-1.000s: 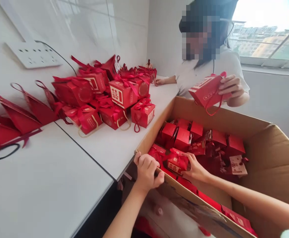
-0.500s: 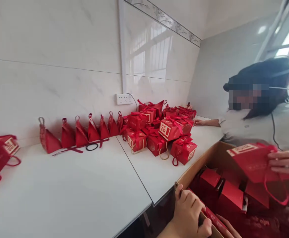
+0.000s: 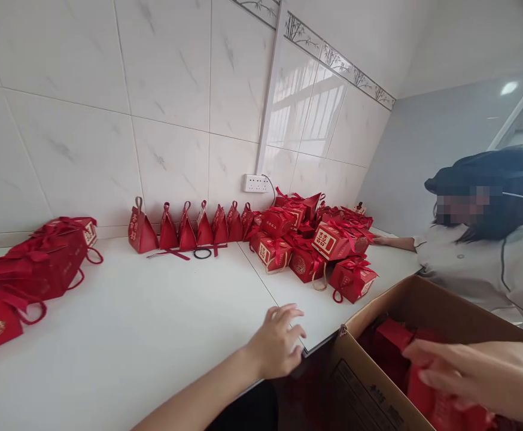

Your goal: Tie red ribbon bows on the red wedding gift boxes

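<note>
My left hand (image 3: 280, 342) hangs over the table's front edge, fingers apart and curved, with nothing in it. My right hand (image 3: 468, 383), smeared by motion, reaches into the cardboard carton (image 3: 378, 383) with its fingers around a red gift box (image 3: 423, 383). Behind it a second forearm (image 3: 508, 353) comes in from the right, seemingly the other person's; the two overlap. Another red gift box (image 3: 394, 335) lies deeper in the carton. On the table (image 3: 163, 335), a pile of red gift boxes (image 3: 337, 239) with ribbon bows and cord handles lies beyond my left hand.
Several small red pointed boxes (image 3: 187, 227) stand along the tiled wall. Before them lie a loose ribbon (image 3: 167, 254) and a black ring (image 3: 202, 253). More ribboned boxes (image 3: 55, 263) line the left side. A person (image 3: 472, 257) in a cap sits at right, one hand on the table.
My left hand has let go of the carton's rim and moved up and left over the table edge. The gift box held above the carton at right is no longer raised there. The view has shifted.
</note>
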Demonstrator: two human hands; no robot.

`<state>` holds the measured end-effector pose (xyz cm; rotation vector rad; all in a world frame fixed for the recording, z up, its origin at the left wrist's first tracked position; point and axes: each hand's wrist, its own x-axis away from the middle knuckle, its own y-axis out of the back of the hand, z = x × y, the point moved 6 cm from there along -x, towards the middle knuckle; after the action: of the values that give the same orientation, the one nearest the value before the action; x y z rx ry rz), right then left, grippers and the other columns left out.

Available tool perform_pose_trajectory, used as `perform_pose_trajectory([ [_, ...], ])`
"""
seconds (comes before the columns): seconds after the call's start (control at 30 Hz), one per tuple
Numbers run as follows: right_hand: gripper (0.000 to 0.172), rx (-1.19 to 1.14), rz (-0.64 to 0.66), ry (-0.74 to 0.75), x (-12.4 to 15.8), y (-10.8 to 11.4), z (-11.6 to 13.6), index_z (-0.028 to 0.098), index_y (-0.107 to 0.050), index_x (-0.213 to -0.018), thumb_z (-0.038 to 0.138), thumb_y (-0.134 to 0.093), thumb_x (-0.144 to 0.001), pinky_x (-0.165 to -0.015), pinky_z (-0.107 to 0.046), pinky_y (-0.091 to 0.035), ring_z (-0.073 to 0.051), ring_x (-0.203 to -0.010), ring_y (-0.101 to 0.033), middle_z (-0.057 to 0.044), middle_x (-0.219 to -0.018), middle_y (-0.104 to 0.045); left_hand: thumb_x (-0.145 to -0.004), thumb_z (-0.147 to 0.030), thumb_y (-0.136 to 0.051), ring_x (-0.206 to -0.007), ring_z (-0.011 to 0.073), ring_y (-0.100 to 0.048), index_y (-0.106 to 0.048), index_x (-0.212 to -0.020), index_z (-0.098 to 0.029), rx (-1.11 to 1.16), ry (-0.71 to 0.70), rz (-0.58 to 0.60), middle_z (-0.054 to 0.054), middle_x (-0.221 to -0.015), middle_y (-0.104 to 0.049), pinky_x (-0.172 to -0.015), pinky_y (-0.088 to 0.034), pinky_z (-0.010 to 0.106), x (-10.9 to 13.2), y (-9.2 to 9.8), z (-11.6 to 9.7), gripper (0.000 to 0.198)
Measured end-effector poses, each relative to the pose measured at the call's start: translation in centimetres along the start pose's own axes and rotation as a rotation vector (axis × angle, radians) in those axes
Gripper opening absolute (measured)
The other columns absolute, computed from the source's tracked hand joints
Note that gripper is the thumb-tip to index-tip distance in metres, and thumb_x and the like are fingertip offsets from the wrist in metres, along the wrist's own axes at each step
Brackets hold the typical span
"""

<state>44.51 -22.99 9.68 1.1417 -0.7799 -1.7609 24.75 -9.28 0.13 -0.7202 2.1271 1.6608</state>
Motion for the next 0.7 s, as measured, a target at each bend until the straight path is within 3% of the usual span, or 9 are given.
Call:
perform_pose_trajectory([
  [0.13, 0.023, 0.076, 0.044, 0.019, -6.5, -2.5, 2.6, 0.025, -0.065, -0.089, 0.041, -0.053, -0.078, -0.064, -0.029, -0.048, -0.023, -0.075, -0.065, -0.003, -0.074, -0.068, -0.076, -0.01, -0.046, -0.118, 0.0261, -0.047, -0.058, -0.088, -0.019, 0.013, 0.229, -0.067, 0.01, -0.114, -0.056, -0.094, -0.041, 0.045, 2.7, 3.2, 4.4, 0.02],
  [0.27, 0.016, 0.204, 0.278, 0.08, -13.7, -7.0, 5.0, 0.024, -0.063, -0.079, 0.037, -0.053, -0.079, -0.066, -0.028, -0.046, -0.021, -0.073, -0.064, -0.003, -0.077, -0.068, -0.079, -0.01, -0.043, -0.103, 0.0211, -0.054, -0.058, -0.085, -0.02, 0.081, 0.365, -0.159, 0.007, -0.108, -0.057, -0.086, -0.047, 0.041, 3.4, 4.4, 6.0, 0.019],
  [0.37, 0.018, 0.291, 0.181, 0.0, -18.9, -9.5, 6.0, 0.019, -0.061, -0.09, 0.031, -0.052, -0.08, -0.077, -0.032, -0.045, -0.025, -0.089, -0.063, -0.01, -0.095, -0.065, -0.076, -0.007, -0.044, -0.099, 0.0198, -0.055, -0.058, -0.082, -0.02, 0.096, 0.327, -0.133, 0.007, -0.104, -0.058, -0.084, -0.049, 0.039, 3.3, 3.9, 6.0, 0.02],
  [0.5, 0.049, 0.282, 0.016, -0.142, -23.4, -12.1, 6.3, 0.009, -0.041, -0.124, 0.031, -0.051, -0.082, -0.086, -0.038, -0.043, -0.034, -0.113, -0.052, -0.022, -0.122, -0.047, -0.075, -0.006, -0.046, -0.101, 0.0204, -0.055, -0.059, -0.082, -0.018, 0.109, 0.335, -0.094, 0.008, -0.104, -0.058, -0.085, -0.049, 0.038, 3.3, 3.4, 6.3, 0.019],
  [0.6, 0.067, 0.257, -0.063, -0.25, -25.6, -12.9, 5.8, 0.004, -0.028, -0.132, 0.036, -0.055, -0.08, -0.09, -0.043, -0.041, -0.04, -0.12, -0.044, -0.027, -0.129, -0.036, -0.076, -0.007, -0.046, -0.101, 0.0208, -0.054, -0.06, -0.083, -0.017, 0.124, 0.362, -0.09, 0.01, -0.105, -0.059, -0.084, -0.05, 0.036, 3.4, 3.5, 6.5, 0.018],
  [0.7, 0.075, 0.23, -0.1, -0.304, -27.6, -12.9, 5.2, 0.001, -0.023, -0.134, 0.04, -0.056, -0.079, -0.094, -0.046, -0.038, -0.043, -0.123, -0.039, -0.03, -0.131, -0.031, -0.075, -0.008, -0.047, -0.099, 0.0202, -0.055, -0.06, -0.082, -0.017, 0.14, 0.389, -0.081, 0.009, -0.104, -0.059, -0.083, -0.05, 0.035, 3.4, 3.5, 6.5, 0.018],
])
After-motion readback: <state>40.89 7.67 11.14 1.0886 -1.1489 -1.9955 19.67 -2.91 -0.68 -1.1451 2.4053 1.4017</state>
